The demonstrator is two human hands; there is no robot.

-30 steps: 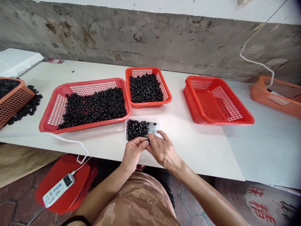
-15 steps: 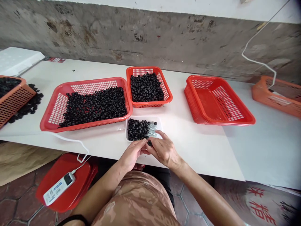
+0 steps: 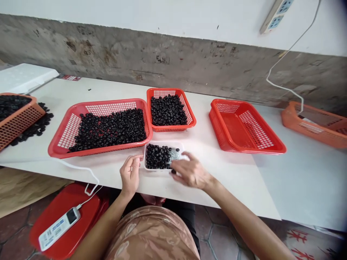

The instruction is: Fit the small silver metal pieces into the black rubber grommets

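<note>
A small clear plastic tray (image 3: 144,167) holds black ring-shaped pieces (image 3: 157,155) on its left and small shiny clear or silvery bits (image 3: 174,155) on its right. My left hand (image 3: 130,176) is just left of the tray, fingers curled together near its rim; anything in them is hidden. At the tray's front right corner, my right hand (image 3: 191,171) holds a black ring-shaped piece (image 3: 174,171) between curled fingers, with the index finger lifted. Behind the tray stand a large red basket (image 3: 55,148) and a smaller red basket (image 3: 189,125), both with many similar black pieces.
Stacked red baskets (image 3: 230,144) are at right, an orange basket (image 3: 295,126) beyond. Another orange basket (image 3: 24,117) at far left has black pieces inside and beside it. A white cable (image 3: 81,168) runs over the table edge to a power strip (image 3: 59,228) on a red stool (image 3: 89,202).
My hands, together in front of the tray before, have parted. The left moved left and the right moved slightly right, carrying the black piece. The head view tilted up.
</note>
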